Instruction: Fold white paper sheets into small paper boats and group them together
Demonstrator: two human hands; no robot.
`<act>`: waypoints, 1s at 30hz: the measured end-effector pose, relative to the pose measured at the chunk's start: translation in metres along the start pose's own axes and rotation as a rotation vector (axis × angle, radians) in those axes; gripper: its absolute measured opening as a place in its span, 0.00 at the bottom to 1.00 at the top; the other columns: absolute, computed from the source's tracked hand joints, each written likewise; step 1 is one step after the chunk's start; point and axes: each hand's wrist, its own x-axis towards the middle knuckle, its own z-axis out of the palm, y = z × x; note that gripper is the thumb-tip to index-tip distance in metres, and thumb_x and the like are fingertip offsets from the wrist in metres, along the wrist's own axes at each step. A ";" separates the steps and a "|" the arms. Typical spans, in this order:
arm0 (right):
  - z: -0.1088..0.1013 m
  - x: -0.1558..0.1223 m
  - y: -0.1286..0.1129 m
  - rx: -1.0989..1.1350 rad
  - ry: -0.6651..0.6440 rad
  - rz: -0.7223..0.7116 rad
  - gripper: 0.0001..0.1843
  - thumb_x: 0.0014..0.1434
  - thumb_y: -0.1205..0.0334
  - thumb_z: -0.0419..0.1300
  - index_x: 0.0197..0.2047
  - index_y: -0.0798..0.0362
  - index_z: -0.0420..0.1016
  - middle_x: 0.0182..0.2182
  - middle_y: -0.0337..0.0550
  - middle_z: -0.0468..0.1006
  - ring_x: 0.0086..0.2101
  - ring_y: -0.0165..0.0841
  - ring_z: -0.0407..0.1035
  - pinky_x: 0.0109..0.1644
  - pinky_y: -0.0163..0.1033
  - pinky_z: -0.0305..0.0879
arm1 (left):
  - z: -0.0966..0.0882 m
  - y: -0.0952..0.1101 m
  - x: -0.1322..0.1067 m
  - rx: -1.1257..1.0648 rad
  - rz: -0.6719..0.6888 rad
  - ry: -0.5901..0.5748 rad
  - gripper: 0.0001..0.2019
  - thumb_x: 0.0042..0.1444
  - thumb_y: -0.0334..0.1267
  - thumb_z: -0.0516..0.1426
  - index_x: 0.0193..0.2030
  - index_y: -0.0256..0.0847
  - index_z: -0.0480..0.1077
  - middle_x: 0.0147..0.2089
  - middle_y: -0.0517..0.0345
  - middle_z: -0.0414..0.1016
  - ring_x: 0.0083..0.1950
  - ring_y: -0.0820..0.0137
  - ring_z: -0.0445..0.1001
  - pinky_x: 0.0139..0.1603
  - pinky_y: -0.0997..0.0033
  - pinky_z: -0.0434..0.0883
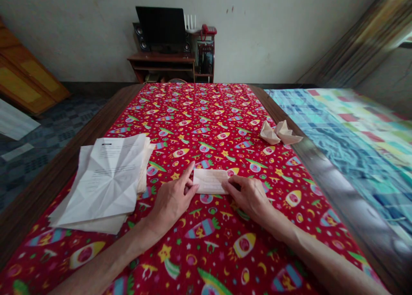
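A narrow rectangle of folded paper (210, 181), pale with faint lines, lies crosswise on the red patterned cloth. At its left end is my left hand (174, 196), index finger stretched forward beside the upper corner and thumb on the lower edge; the other fingers are curled and partly hidden. My right hand (249, 194) pinches the right end between thumb and bent fingers. Farther off to the right, two folded paper shapes (280, 133) with pointed flaps sit close together. Left of my hands is a stack of paper sheets (106, 179); its top printed sheet has radiating creases.
The red cloth (206, 252) covers a table with dark wooden edges (93, 119). A bed with a checked cover (337, 127) adjoins on the right. Beyond the far end stand a desk (162, 59) with a monitor (161, 27) and a red telephone (208, 30). A wooden cabinet (28, 72) is at left.
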 end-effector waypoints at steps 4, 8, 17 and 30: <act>-0.003 0.006 -0.003 -0.045 -0.032 -0.044 0.17 0.61 0.57 0.54 0.23 0.53 0.70 0.16 0.35 0.69 0.17 0.24 0.59 0.24 0.32 0.47 | 0.001 0.003 0.001 0.089 0.044 0.019 0.24 0.57 0.34 0.56 0.62 0.45 0.62 0.31 0.64 0.78 0.26 0.74 0.75 0.26 0.78 0.66; -0.003 0.009 -0.005 -0.071 -0.058 -0.038 0.17 0.61 0.58 0.54 0.22 0.53 0.69 0.16 0.35 0.68 0.18 0.24 0.59 0.25 0.32 0.47 | 0.003 0.003 0.001 0.131 0.098 0.027 0.18 0.58 0.34 0.55 0.55 0.44 0.69 0.39 0.58 0.79 0.32 0.71 0.76 0.31 0.75 0.70; -0.002 0.009 -0.004 -0.106 -0.068 -0.050 0.17 0.61 0.59 0.54 0.22 0.54 0.67 0.15 0.34 0.64 0.18 0.24 0.56 0.26 0.33 0.45 | 0.003 0.005 0.001 0.253 0.174 -0.003 0.12 0.62 0.35 0.52 0.50 0.42 0.71 0.36 0.57 0.74 0.36 0.69 0.74 0.32 0.74 0.71; 0.001 0.010 -0.001 -0.094 -0.056 -0.069 0.12 0.60 0.60 0.56 0.26 0.54 0.67 0.18 0.36 0.68 0.20 0.25 0.59 0.26 0.32 0.49 | 0.007 0.019 -0.007 0.178 0.547 -0.192 0.21 0.62 0.27 0.47 0.62 0.35 0.60 0.65 0.47 0.62 0.69 0.62 0.54 0.65 0.55 0.62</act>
